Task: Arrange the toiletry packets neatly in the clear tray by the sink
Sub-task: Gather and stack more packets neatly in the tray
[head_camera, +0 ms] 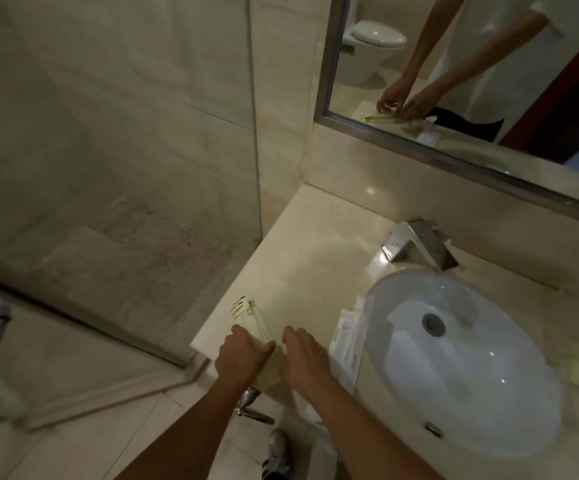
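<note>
Both hands work at the surface (pixel 309 244) edge: left hand (pixel 241 356) fingers pinch pale green packets (pixel 250 320); right hand (pixel 303 358) hovers beside, fingers loosely curled, holding nothing

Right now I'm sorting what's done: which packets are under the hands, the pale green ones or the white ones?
The pale green packets, at the counter's left edge; the white packets lie untouched beside the sink.

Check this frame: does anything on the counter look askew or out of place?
Yes. The white packets lie loose beside the sink, their far ends poking over its rim. The green-striped packets sit fanned and angled near the counter's left edge, where the left hand holds them; the right hand hovers beside it.
</note>
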